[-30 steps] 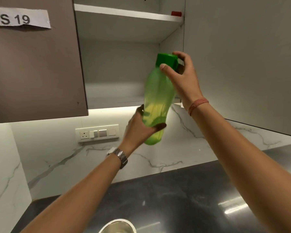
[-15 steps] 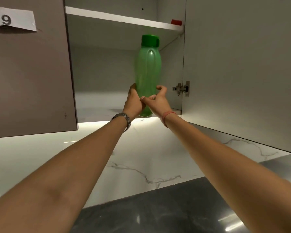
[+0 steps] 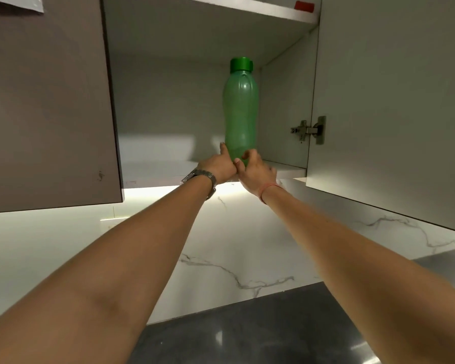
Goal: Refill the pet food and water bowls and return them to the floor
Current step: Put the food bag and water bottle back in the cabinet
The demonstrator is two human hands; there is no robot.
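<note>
1. One view only, from the head, looking up into an open wall cupboard [image 3: 286, 98].
2. Green plastic water bottle [image 3: 240, 111] with its green screw cap [image 3: 241, 64] on, upright on the lower cupboard shelf [image 3: 286, 167], near the front edge and toward the right side wall.
3. Left hand [image 3: 217, 168] at the bottle's base from the left, index finger laid up against the plastic; remaining fingers curled, hard to say whether pressing or merely touching.
4. Right hand [image 3: 256, 169] at the base from the right, thumb and fingers curled lightly round the foot of the bottle.
5. Pet bowls nowhere in view; refill state cannot be told.
6. Risks, as judgement:
   - Tall and narrow, held only at the foot: could tip off the front edge if let go while leaning, then drop onto the dark counter [image 3: 247, 324].
   - Too close to the front edge: could be struck by the open cupboard door [image 3: 392, 101] on closing.
   - Smooth plastic and a reach overhead: could slip.
   - Cap tightness unknown; could leak if toppled.
   - Withdrawing wrist or steel watch [image 3: 200, 177] could snag the base.
</note>
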